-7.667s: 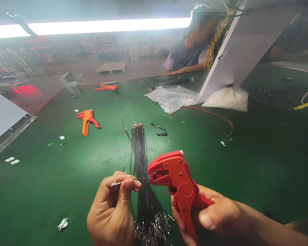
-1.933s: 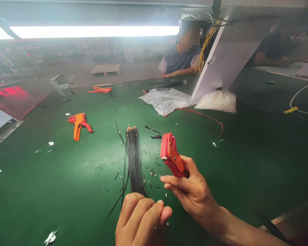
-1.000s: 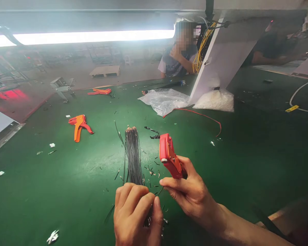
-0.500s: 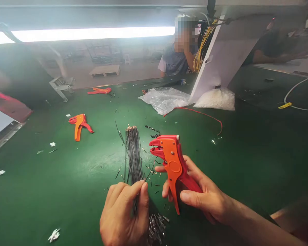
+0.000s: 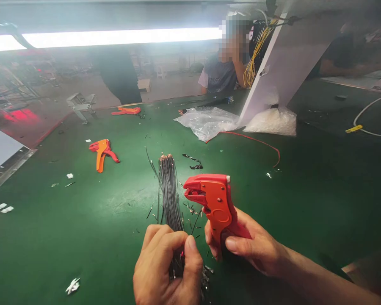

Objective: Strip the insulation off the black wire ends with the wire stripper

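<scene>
So our left hand (image 5: 165, 264) has thumb and finger pinched on a wire (image 5: 196, 223), over the bundle (image 5: 170, 190) on the green table (image 5: 311, 203). Our right hand (image 5: 257, 248) is curled round the stripper (image 5: 216, 203), nose pointing left.

Stripper (image 5: 216, 202): smth, semi-gloss plast.

This is looking like a workshop: a tube light (image 5: 123, 37) is glowing over a green surface (image 5: 98, 241), where wires (image 5: 170, 190), scraps (image 5: 73, 286) and strippers (image 5: 101, 149) are lying, and a pallet (image 5: 144, 85) is resting on the floor (image 5: 174, 88) beyond.
</scene>
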The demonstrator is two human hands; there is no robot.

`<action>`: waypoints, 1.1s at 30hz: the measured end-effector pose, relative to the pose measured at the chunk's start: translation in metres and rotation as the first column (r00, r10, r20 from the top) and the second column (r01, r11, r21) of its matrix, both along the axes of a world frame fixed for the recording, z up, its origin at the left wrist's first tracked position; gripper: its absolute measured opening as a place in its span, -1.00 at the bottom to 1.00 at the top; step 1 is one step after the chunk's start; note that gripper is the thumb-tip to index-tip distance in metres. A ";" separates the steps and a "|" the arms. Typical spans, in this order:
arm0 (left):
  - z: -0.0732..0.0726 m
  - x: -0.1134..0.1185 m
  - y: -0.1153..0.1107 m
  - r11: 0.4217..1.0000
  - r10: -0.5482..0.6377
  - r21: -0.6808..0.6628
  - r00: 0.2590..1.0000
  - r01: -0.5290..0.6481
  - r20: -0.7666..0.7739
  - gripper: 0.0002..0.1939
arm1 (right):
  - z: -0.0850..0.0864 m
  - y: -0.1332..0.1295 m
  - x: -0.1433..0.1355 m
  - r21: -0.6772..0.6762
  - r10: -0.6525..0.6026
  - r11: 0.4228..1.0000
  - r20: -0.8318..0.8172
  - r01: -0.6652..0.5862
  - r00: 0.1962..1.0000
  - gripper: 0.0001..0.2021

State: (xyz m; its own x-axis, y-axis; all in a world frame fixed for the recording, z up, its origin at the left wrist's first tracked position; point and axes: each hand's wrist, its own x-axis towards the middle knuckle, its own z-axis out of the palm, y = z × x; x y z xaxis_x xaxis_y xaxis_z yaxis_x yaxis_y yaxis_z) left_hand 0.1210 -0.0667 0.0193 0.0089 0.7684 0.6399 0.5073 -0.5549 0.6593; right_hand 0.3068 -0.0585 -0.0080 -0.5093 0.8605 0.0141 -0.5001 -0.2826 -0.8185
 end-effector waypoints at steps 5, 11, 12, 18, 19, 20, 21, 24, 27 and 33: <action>0.002 0.001 -0.003 1.000 0.022 -0.022 0.999 -0.022 0.031 -0.78 | 0.003 -0.001 -0.003 -0.140 0.075 0.986 -0.129 -0.093 0.989 -0.62; 0.002 0.001 -0.003 1.000 0.016 0.002 1.000 -0.016 0.010 -0.78 | 0.003 0.000 -0.006 -0.139 0.069 0.986 -0.162 -0.091 0.984 -0.64; 0.002 0.002 -0.003 1.000 0.029 -0.007 0.999 -0.029 0.035 -0.78 | 0.002 0.000 -0.006 -0.132 0.071 0.987 -0.145 -0.091 0.987 -0.66; 0.005 0.010 -0.005 0.981 0.164 -0.126 0.980 -0.150 0.110 -0.77 | 0.000 -0.003 -0.006 -0.178 0.118 0.976 -0.072 -0.129 0.990 -0.59; 0.006 0.009 -0.005 0.977 0.179 -0.139 0.979 -0.164 0.098 -0.76 | 0.001 -0.003 -0.006 -0.192 0.112 0.973 -0.087 -0.127 0.990 -0.59; 0.007 0.009 -0.005 0.973 0.189 -0.150 0.978 -0.175 0.089 -0.77 | 0.002 -0.003 -0.006 -0.198 0.108 0.972 -0.108 -0.128 0.988 -0.59; 0.008 0.009 -0.005 0.969 0.199 -0.162 0.977 -0.184 0.081 -0.77 | 0.003 -0.003 -0.007 -0.199 0.112 0.970 -0.130 -0.136 0.985 -0.60; 0.010 0.011 -0.006 0.948 0.225 -0.254 0.968 -0.192 0.108 -0.76 | 0.006 -0.002 -0.009 -0.189 0.104 0.974 -0.123 -0.126 0.987 -0.65; 0.010 0.016 -0.006 0.914 0.240 -0.374 0.950 -0.154 0.197 -0.78 | 0.006 0.001 -0.013 -0.193 -0.008 0.981 -0.065 -0.005 0.998 -0.76; -0.001 0.015 -0.004 0.875 0.274 -0.420 0.962 -0.241 0.019 -0.79 | -0.004 -0.001 -0.019 -0.169 0.054 0.984 -0.068 -0.065 0.996 -0.76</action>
State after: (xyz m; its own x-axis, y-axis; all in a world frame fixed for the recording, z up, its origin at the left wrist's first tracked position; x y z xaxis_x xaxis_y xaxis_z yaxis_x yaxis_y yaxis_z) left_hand 0.1365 -0.0710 0.0180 -0.2607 0.9305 0.2575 0.5345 -0.0830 0.8411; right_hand 0.2879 -0.0590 -0.0121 -0.5624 0.8212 -0.0967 -0.5271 -0.4461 -0.7233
